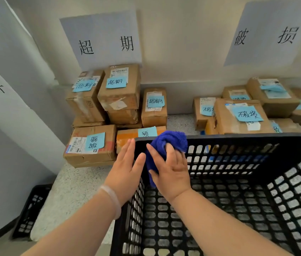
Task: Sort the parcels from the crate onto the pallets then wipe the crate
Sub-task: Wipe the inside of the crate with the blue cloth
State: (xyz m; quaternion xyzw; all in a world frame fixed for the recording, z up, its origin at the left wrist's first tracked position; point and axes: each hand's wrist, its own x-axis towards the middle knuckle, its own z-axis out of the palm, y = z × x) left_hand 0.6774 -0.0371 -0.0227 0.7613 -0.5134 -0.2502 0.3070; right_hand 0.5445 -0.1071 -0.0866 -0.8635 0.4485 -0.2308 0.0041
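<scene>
A black perforated plastic crate (238,137) fills the lower right; nothing lies inside it. My right hand (171,169) presses a bunched blue cloth (170,140) against the inside of the crate's far left corner, fingers spread over the cloth. My left hand (125,169) lies flat with straight fingers against the outside of that same corner. Cardboard parcels with blue sticky notes stand in two stacks on the floor by the wall: one group (118,93) at the left, another (242,115) at the right.
Two paper signs hang on the wall, one (101,37) over the left stack and one (267,32) over the right stack. A second black crate (29,211) leans at the lower left beside a grey panel. Speckled floor shows between the stacks.
</scene>
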